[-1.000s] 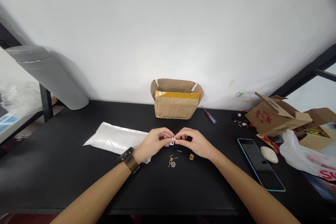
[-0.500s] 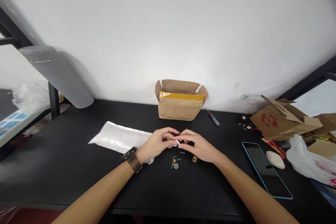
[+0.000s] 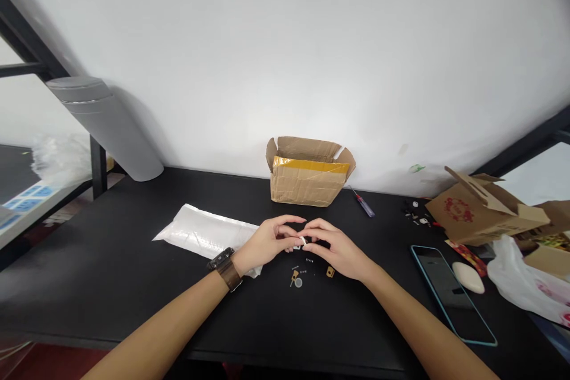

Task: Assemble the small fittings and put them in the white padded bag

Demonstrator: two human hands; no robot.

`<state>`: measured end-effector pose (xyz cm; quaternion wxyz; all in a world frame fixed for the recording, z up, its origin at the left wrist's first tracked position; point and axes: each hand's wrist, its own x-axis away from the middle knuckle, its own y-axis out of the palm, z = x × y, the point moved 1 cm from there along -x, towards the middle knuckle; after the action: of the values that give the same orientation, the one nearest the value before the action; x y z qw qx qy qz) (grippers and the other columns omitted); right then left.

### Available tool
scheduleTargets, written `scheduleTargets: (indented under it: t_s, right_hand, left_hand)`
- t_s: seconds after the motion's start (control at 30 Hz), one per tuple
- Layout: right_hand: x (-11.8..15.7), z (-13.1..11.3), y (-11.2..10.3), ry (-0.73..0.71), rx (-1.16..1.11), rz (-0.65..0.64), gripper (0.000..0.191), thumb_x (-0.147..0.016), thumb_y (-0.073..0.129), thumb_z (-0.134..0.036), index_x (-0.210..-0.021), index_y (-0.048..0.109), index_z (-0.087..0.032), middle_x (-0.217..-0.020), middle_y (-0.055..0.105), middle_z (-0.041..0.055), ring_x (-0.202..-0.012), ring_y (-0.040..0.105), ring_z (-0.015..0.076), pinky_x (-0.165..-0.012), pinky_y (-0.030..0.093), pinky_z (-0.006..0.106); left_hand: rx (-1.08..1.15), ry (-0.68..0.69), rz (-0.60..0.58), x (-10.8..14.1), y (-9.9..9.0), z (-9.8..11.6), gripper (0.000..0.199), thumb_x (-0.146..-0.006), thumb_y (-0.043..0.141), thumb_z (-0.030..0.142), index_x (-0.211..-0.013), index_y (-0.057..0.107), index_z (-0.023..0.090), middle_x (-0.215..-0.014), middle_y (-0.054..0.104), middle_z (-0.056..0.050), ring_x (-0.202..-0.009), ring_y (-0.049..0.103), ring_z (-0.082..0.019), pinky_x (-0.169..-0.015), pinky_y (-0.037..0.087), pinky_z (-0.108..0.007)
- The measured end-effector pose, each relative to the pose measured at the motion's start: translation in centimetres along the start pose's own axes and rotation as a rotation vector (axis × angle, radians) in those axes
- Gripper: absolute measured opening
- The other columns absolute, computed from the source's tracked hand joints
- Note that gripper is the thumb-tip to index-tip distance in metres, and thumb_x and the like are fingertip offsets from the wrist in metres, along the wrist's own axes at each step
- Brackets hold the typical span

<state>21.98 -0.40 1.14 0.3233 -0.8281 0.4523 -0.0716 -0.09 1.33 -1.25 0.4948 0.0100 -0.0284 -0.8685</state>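
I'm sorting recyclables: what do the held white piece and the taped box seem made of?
White piece: perhaps plastic, from its plain whiteness; too small to judge finish.
Taped box: matte cardboard, from its brown, creased panels, with glossy yellow tape.

Creased cardboard box [image 3: 308,186], glossy plastic pouch [image 3: 202,231]

On the worktop [image 3: 111,285], nr the wall [image 3: 222,71], I see a box [image 3: 309,187], w/ a screwdriver [image 3: 364,206] just R of it. A bottle [image 3: 118,130] is back L. A packet [image 3: 200,233] lies L, one end by the L hand [image 3: 262,244]. That & the R hand [image 3: 342,250] meet mid, a piece [image 3: 304,240] btwn them; parts [image 3: 294,275] lie closer to the front. Phone [image 3: 452,294] is far R, carton [image 3: 458,211] behind it.
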Motion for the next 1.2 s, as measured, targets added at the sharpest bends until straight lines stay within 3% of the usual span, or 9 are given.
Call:
scheduleTargets:
  t_s: [0.2,0.4,0.77,1.2]
  right_hand:
    - [-0.2,-0.1,0.0,-0.040,0.010,0.075,0.026,-0.100,0.064,-0.036,-0.125,0.072,-0.035,-0.131,0.065,0.0032,-0.124,0.059,0.0239,-0.111,0.046,0.042]
    - [-0.3,-0.1,0.0,-0.031,-0.024,0.079,0.025,-0.099,0.067,-0.037,-0.122,0.073,-0.034,-0.128,0.069,0.0022,-0.122,0.061,0.0224,-0.109,0.048,0.040]
    - [-0.4,-0.1,-0.1,-0.032,-0.109,0.131,0.025,-0.097,0.070,-0.033,-0.121,0.074,-0.035,-0.126,0.070,0.0020,-0.120,0.063,0.0220,-0.108,0.049,0.039]
    - [-0.4,0.1,0.1,-0.047,-0.145,0.149,0.021,-0.097,0.069,-0.034,-0.117,0.075,-0.031,-0.123,0.070,0.0043,-0.117,0.065,0.0225,-0.105,0.052,0.040]
  left_hand:
    - [0.094,-0.017,0.028,-0.4,0.1,-0.2,0.051,-0.082,0.083,0.036,-0.126,0.067,0.016,-0.083,0.077,-0.005,-0.062,0.059,-0.011,-0.068,0.050,-0.026]
    - [0.101,-0.023,0.043,-0.4,0.3,-0.3,0.048,-0.082,0.083,0.034,-0.123,0.068,0.015,-0.081,0.076,-0.004,-0.062,0.058,-0.010,-0.067,0.048,-0.025]
    - [0.321,-0.053,0.118,0.2,1.8,0.0,0.046,-0.083,0.083,0.032,-0.124,0.068,0.017,-0.080,0.071,-0.001,-0.069,0.056,-0.010,-0.068,0.045,-0.023]
    - [0.368,-0.086,0.116,0.3,2.0,0.1,0.048,-0.080,0.085,0.033,-0.123,0.071,0.018,-0.078,0.070,0.000,-0.066,0.053,-0.009,-0.068,0.043,-0.024]
